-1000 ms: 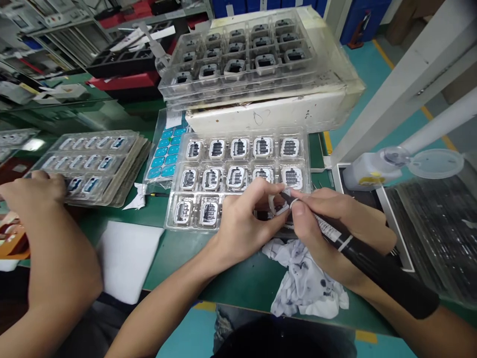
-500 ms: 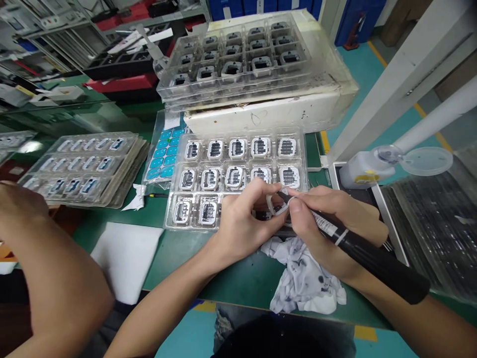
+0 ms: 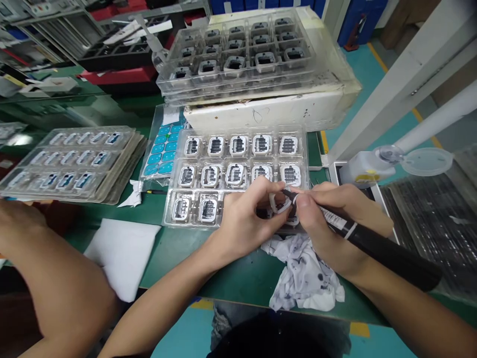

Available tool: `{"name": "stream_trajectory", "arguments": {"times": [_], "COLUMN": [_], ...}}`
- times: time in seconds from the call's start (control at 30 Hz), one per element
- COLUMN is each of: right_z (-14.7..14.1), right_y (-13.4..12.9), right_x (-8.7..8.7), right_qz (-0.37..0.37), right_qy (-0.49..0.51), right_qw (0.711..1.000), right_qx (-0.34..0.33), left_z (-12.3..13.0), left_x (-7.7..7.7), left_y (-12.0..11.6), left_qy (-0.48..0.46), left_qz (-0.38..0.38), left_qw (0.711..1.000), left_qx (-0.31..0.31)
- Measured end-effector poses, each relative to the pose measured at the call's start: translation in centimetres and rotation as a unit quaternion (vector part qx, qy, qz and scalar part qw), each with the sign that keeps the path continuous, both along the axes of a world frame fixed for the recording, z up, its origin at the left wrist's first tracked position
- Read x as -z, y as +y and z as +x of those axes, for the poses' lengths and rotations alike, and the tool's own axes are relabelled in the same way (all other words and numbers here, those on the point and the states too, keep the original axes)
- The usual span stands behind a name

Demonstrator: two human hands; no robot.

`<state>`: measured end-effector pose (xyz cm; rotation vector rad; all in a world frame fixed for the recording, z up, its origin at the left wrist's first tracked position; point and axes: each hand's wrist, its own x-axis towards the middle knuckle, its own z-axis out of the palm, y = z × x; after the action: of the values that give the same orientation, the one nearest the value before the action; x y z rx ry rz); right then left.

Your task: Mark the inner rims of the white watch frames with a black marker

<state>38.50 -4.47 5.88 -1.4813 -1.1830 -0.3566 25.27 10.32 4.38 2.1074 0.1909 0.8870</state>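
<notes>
Between the thumb and forefinger of my left hand (image 3: 250,219) is a small white square frame (image 3: 280,205) with rounded corners, held tilted above the tray. My right hand (image 3: 335,214) is closed around a thick black marker pen (image 3: 383,252) with a white label, its tip end at the upper edge of the frame. Whether the tip touches is too small to tell. Beneath both hands lies a clear plastic tray (image 3: 244,130) whose pockets hold several similar white frames with dark marks inside. My left hand hides part of its front row.
A stained crumpled cloth (image 3: 303,278) lies before the tray. Behind stands a white foam box (image 3: 268,110) bearing stacked trays (image 3: 238,82). A co-worker's arm (image 3: 59,278) reaches in at left, near more trays (image 3: 119,174) and a white sheet (image 3: 124,253). A bottle (image 3: 363,168) stands right.
My right hand and the marker pen have shifted slightly right, and the pen's back end has risen. The white frame remains in my left hand. The co-worker's arm has moved a little.
</notes>
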Motion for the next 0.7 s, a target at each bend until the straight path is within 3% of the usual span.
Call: {"name": "stream_trajectory", "arguments": {"times": [0.13,0.37,0.57,0.7], "right_z": [0.2,-0.2,-0.5,-0.2], "right_y": [-0.1,-0.1,0.1,-0.4], "right_x": [0.4,-0.2,-0.5,-0.6], "right_qz": [-0.012,0.023,0.029,-0.016], "right_qy": [0.015,0.060,0.065,0.104], "right_qw": [1.000,0.998,0.996,0.992], "right_qx": [-0.016,-0.027,-0.050,-0.062], "left_z": [0.0,0.5,0.7,0.7], "left_x": [0.0,-0.5,-1.2,-1.4], "left_y": [0.2,0.9,1.0,0.8], "left_qy": [0.015,0.035,0.030,0.019], "left_qz": [-0.044,-0.249,-0.278,-0.289], "left_qw": [0.999,0.965,0.956,0.953], "left_qx": [0.010,0.075,0.092,0.093]}}
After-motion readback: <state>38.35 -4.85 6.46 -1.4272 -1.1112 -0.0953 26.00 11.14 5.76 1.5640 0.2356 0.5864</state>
